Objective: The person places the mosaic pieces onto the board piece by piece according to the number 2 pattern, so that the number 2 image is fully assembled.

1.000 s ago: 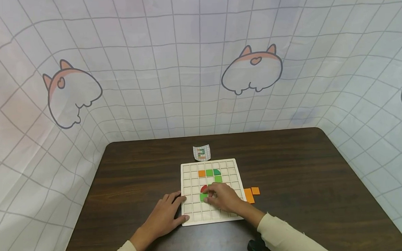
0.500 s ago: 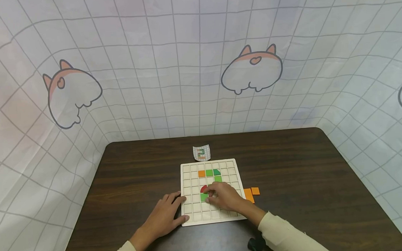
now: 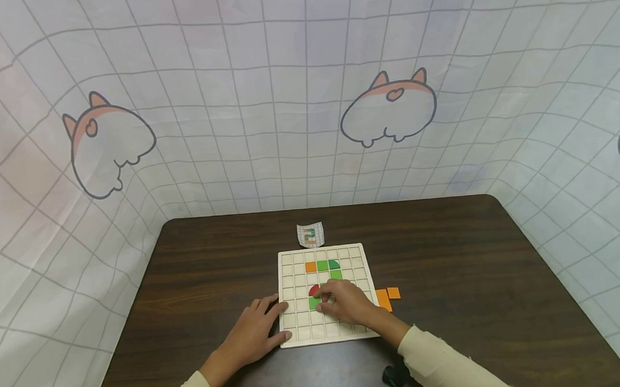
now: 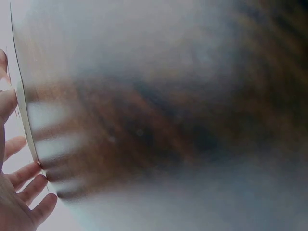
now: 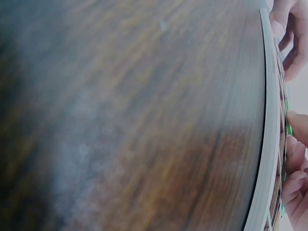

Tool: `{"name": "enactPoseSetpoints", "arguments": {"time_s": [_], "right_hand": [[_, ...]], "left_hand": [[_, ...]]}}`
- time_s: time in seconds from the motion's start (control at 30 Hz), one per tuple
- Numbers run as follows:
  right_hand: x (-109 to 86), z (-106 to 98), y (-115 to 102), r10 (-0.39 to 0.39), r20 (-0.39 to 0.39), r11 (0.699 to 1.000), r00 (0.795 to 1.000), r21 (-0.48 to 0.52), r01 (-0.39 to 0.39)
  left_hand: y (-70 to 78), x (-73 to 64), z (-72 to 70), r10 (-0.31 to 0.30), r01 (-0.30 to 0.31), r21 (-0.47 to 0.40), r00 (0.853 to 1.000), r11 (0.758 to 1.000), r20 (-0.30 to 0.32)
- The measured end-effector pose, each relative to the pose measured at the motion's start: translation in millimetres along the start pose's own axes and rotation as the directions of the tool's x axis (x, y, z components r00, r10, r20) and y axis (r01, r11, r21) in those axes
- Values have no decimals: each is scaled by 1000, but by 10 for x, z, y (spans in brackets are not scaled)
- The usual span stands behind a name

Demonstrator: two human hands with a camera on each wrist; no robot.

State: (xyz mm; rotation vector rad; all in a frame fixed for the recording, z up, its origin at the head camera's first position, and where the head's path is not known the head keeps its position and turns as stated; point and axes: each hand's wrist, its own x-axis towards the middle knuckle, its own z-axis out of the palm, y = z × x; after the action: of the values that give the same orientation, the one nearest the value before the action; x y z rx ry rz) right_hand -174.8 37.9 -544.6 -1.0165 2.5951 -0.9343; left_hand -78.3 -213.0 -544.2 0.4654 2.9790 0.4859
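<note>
A cream grid board point(image 3: 297, 332) lies on the dark wooden table. My left hand point(image 3: 251, 333) rests at the board's left side, its fingers spread, fingertips and thumb on the edge. In the left wrist view, fingers point(image 4: 31, 187) reach the board's rim. Over the board's middle, my right hand point(image 3: 348, 304) pinches a green square tile point(image 3: 313, 303) with thumb and forefinger; the right wrist view shows its green edge point(image 5: 289, 129) at the thumb. Directly above sits a red quarter-round tile point(image 3: 313, 290). The right hand partly covers the neighbouring cells.
Higher on the board sit an orange square point(image 3: 310, 267), a light green square point(image 3: 322, 265), a dark green quarter-round point(image 3: 334, 264) and another green square point(image 3: 336, 275). Orange tiles point(image 3: 384, 300) lie at the board's right. A patterned card point(image 3: 310, 235) lies behind; a black object point(image 3: 393, 377) is near the right sleeve.
The green square tile and the right thumb have shifted very slightly right since a second ago. The left hand stays at the board's edge.
</note>
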Motion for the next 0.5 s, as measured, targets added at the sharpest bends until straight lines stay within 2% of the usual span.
{"name": "enactPoseSetpoints", "arguments": {"time_s": [0.5], "right_hand": [[-2, 5, 13, -11, 4, 1000, 1000, 12, 11]], "left_hand": [[11, -1, -14, 3, -3, -10, 1000, 1000, 0]]}}
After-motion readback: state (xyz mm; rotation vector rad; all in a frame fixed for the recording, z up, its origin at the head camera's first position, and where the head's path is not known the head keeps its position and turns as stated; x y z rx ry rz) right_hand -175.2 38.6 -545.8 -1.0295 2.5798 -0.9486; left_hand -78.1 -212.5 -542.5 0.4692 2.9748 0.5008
